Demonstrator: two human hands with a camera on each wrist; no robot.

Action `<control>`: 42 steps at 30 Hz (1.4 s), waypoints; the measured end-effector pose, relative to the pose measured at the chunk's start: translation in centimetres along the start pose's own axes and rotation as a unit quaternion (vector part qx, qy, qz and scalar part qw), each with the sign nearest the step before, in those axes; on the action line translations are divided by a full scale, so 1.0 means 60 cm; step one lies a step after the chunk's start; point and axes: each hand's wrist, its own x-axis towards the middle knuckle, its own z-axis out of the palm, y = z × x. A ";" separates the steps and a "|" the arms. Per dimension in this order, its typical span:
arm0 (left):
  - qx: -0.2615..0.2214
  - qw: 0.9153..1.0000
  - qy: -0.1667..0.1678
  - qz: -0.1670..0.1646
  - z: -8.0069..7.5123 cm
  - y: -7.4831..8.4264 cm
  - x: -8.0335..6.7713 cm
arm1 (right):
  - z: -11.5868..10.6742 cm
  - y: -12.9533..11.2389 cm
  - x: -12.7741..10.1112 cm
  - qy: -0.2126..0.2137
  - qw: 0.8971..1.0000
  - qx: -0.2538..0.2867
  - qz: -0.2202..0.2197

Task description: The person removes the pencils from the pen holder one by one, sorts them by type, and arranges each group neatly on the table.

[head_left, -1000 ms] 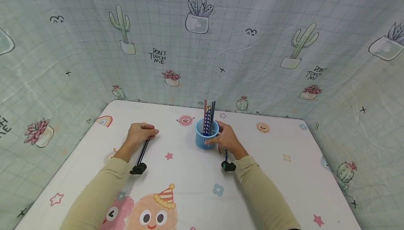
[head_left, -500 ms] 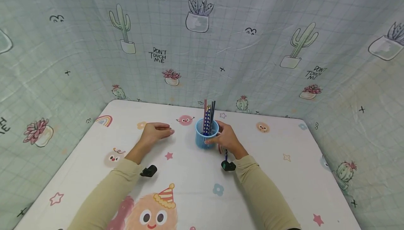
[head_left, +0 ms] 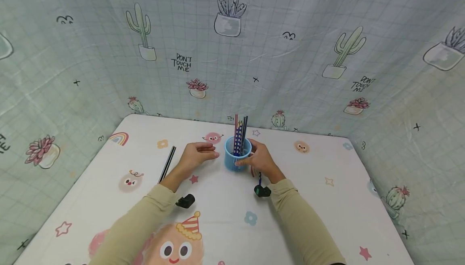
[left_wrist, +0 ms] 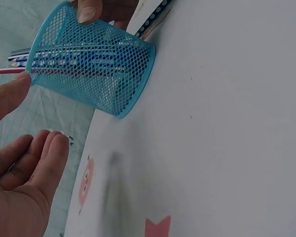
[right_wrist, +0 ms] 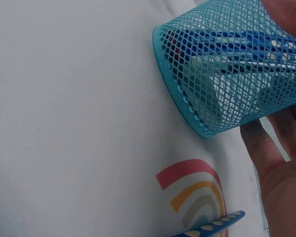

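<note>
A light blue mesh pen cup (head_left: 232, 164) stands on the table, holding several pencils (head_left: 238, 137), some blue with white dots, others dark or red. My right hand (head_left: 263, 160) grips the cup from its right side, thumb in front and fingers round the back. To the cup's left, my left hand (head_left: 197, 156) is held with fingers extended and nothing between them; in the left wrist view its thumb (left_wrist: 10, 96) appears close to the rim, though contact is unclear. Dark striped pencils (head_left: 167, 164) lie left of my left wrist. A blue dotted pencil (right_wrist: 212, 229) lies below my right hand.
The white table (head_left: 305, 224) carries printed stars, faces and a rainbow (right_wrist: 192, 185). A cactus-patterned cloth (head_left: 254, 47) hangs behind and along both sides. Black wrist cameras (head_left: 186, 201) sit at both cuffs.
My left hand has moved right, away from the dark striped pencils and towards the pen cup. My right hand and the cup have stayed in place.
</note>
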 end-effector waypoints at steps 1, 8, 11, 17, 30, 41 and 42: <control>-0.004 1.000 -0.005 0.004 0.005 0.002 0.001 | 0.000 0.001 0.000 0.001 1.000 -0.002 0.001; -0.027 0.998 -0.037 0.034 0.039 0.013 0.005 | 0.003 -0.002 0.000 0.004 1.000 -0.010 0.004; -0.036 0.998 -0.044 0.037 0.050 0.018 0.005 | 0.004 -0.002 0.000 0.005 1.000 -0.011 0.002; -0.033 0.997 -0.060 0.048 0.065 0.026 0.006 | 0.005 -0.001 0.001 0.003 1.000 -0.007 -0.017; 0.042 0.993 -0.050 0.100 0.099 0.016 0.031 | 0.002 -0.001 0.001 0.002 0.999 0.003 -0.035; 0.043 0.993 -0.037 0.103 0.106 0.011 0.036 | -0.008 -0.007 -0.004 -0.026 0.999 -0.004 -0.022; 0.042 0.993 -0.036 0.101 0.107 0.011 0.036 | -0.010 -0.010 -0.005 -0.032 0.999 -0.002 -0.024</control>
